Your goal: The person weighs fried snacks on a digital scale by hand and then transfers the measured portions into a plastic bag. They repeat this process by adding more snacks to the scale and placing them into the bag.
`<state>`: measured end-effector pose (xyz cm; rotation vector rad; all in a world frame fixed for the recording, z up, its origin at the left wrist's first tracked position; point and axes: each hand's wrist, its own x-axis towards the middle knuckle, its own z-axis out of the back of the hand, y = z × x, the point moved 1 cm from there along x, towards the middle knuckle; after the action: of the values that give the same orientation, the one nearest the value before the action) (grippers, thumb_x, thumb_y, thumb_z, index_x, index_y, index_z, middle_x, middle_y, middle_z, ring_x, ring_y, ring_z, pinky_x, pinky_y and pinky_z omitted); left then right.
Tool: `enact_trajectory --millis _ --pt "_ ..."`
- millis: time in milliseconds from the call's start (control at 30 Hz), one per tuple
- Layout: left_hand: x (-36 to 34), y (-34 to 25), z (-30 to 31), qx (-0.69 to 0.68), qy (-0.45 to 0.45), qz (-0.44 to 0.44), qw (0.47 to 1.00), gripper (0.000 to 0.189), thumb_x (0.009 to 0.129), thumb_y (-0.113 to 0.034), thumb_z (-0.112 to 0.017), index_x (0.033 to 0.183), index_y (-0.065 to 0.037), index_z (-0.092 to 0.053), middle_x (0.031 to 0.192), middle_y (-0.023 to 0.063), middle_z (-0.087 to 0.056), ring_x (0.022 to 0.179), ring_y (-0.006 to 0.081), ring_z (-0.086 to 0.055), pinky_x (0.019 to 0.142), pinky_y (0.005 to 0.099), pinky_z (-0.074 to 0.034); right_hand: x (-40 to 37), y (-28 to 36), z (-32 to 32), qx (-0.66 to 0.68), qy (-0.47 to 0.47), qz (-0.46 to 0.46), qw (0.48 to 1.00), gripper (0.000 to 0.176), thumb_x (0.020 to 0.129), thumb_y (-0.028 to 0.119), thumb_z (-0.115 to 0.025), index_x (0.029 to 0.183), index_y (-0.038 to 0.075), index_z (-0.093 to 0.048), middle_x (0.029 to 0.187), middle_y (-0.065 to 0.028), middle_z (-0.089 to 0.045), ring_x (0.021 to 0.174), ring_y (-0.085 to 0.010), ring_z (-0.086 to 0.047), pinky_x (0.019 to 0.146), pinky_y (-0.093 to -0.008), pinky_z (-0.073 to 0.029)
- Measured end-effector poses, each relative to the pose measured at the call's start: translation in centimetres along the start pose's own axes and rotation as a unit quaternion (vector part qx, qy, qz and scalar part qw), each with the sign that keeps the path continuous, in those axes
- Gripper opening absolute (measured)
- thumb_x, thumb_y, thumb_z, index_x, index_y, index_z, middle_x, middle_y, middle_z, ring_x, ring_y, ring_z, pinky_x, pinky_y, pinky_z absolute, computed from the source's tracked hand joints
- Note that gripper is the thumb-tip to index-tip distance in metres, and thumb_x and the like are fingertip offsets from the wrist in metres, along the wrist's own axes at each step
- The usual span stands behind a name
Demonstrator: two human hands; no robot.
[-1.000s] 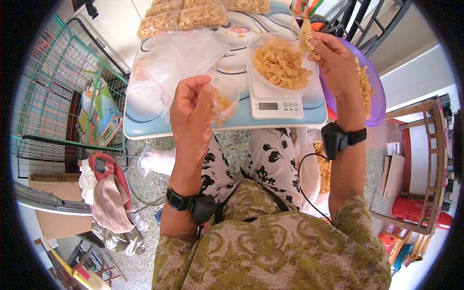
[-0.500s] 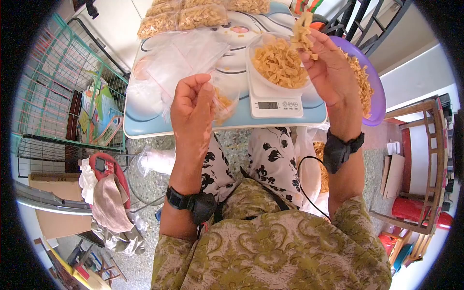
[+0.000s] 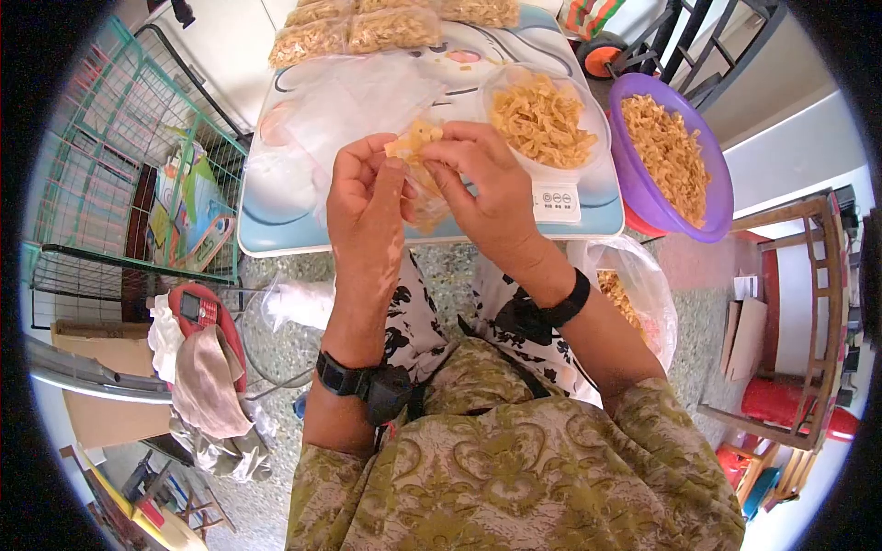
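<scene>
My left hand [image 3: 367, 188] is closed on the rim of a clear plastic bag [image 3: 424, 209] that holds some yellow dried pieces. At the bag's mouth, my right hand [image 3: 482, 184] has its fingers pressed together around a few dried pieces [image 3: 418, 138]. Right of my hands, a clear bowl of dried pieces [image 3: 544, 119] rests on a white scale [image 3: 558, 204], whose display is hidden by my right hand. Flat empty plastic bags [image 3: 340, 101] lie on the table beyond my left hand.
Filled bags [image 3: 395, 29] line the far edge of the table [image 3: 285, 241]. A purple basin [image 3: 625, 151] of dried pieces stands at the right. Below it is an open plastic bag [image 3: 657, 285] with more pieces. A green wire cage [image 3: 119, 165] stands left.
My right hand has moved left and down from above the bowl to the bag in my left hand, bringing dried pieces. My left hand has stayed nearly in place.
</scene>
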<state>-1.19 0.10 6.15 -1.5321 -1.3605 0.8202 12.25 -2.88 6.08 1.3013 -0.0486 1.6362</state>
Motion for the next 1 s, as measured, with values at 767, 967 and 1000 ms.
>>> enact_trajectory --millis 767,967,1000 --pt "-0.2 -0.5 0.4 0.065 0.008 -0.017 0.998 0.022 0.095 -0.015 -0.057 0.113 -0.003 -0.054 0.076 -0.0016 -0.052 0.065 0.0062 -0.047 0.057 0.0196 -0.038 3.4 0.7 1.7 -0.012 0.365 -0.107 0.925 0.016 0.085 0.01 -0.059 0.097 0.0 -0.06 0.092 -0.0125 -0.062 0.088 -0.0294 -0.063 0.077 -0.0349 -0.051" --pt "-0.2 -0.4 0.8 0.053 0.003 -0.016 0.998 0.022 0.094 -0.016 -0.057 0.112 -0.003 -0.054 0.075 -0.0018 -0.052 0.064 0.0063 -0.046 0.056 0.0205 -0.039 1.9 -0.4 0.5 0.131 0.216 -0.074 0.965 0.02 0.086 0.018 -0.058 0.098 0.003 -0.056 0.097 -0.0178 -0.063 0.084 -0.0363 -0.063 0.07 -0.045 -0.049" --pt "-0.3 -0.4 0.5 0.051 0.006 -0.014 0.999 0.022 0.095 -0.015 -0.057 0.112 -0.003 -0.054 0.076 -0.0018 -0.052 0.064 0.0063 -0.046 0.057 0.0206 -0.039 1.9 -0.3 0.3 0.117 0.237 -0.077 0.961 0.017 0.086 0.018 -0.058 0.095 0.003 -0.057 0.094 -0.0179 -0.063 0.083 -0.0369 -0.062 0.07 -0.045 -0.049"
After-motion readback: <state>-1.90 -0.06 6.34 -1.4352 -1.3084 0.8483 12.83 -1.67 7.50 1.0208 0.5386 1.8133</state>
